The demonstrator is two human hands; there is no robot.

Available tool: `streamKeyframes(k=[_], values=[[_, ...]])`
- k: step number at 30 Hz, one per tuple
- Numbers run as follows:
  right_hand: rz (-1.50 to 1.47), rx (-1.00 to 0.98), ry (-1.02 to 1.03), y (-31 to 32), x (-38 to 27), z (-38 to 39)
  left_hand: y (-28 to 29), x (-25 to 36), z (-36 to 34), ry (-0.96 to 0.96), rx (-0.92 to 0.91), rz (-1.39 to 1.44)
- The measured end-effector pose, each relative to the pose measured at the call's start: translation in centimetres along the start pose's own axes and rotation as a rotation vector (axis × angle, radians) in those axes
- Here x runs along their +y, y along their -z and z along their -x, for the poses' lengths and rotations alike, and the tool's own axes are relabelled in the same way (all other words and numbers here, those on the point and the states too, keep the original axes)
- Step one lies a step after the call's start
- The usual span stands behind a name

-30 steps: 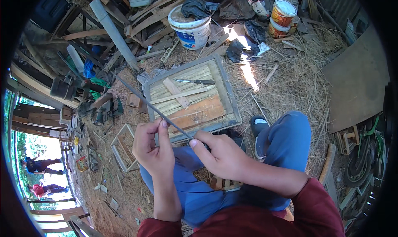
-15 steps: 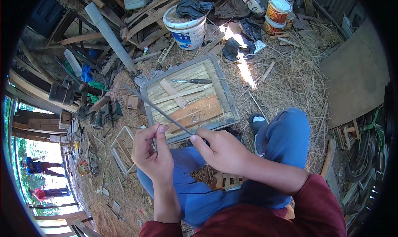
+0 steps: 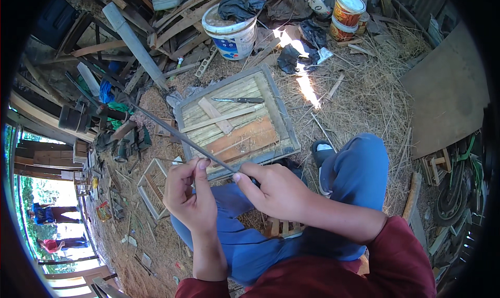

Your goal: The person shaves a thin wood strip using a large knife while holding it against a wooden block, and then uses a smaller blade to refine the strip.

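A long, thin dark grey rod [image 3: 165, 127] slants up and to the left over my lap. My right hand [image 3: 278, 190] is closed around its lower end, the thumb lying along it. Farther up, my left hand [image 3: 190, 196] pinches the rod between thumb and fingertips, the other fingers curled. Beyond the hands, a slatted wooden board with a grey frame [image 3: 285, 110] lies on the ground. On it rest a dark-handled knife [image 3: 246, 100], a short wood piece [image 3: 213, 114] crossed by a narrow strip [image 3: 229, 116], and a reddish-brown plank [image 3: 245, 141].
A white bucket [image 3: 232, 40] topped with black plastic stands behind the board, near stacked orange tubs [image 3: 346, 16]. Scrap timber [image 3: 135, 45] fills the far left. A small wooden frame [image 3: 151, 191] lies left of my knees. Two people stand outside at far left.
The rod's far end reaches farther up and left, and more of its length shows beyond my left hand. Both hands keep their grip, and the view has shifted slightly.
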State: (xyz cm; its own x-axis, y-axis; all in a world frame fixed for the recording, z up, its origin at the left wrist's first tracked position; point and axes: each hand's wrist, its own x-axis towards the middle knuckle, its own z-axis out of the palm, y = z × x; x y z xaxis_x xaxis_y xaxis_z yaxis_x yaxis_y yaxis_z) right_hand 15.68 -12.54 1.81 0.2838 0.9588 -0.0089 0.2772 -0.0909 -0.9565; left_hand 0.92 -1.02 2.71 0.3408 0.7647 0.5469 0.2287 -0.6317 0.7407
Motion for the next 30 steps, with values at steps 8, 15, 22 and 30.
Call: streamKeyframes(k=[8,15,22,30], values=[[0.011,0.016,-0.005,-0.5,1.1,-0.1,-0.3,-0.1,0.1,-0.019,0.036,-0.026],[0.037,0.037,0.041,-0.4,0.8,0.1,-0.2,-0.1,0.3,0.005,0.018,-0.009],[0.118,0.087,0.068,-0.7,1.1,0.5,0.2,0.1,0.4,0.001,0.007,-0.030],[-0.084,-0.022,-0.048,-0.6,1.0,0.0,0.9,-0.2,0.2,0.009,-0.042,-0.063]])
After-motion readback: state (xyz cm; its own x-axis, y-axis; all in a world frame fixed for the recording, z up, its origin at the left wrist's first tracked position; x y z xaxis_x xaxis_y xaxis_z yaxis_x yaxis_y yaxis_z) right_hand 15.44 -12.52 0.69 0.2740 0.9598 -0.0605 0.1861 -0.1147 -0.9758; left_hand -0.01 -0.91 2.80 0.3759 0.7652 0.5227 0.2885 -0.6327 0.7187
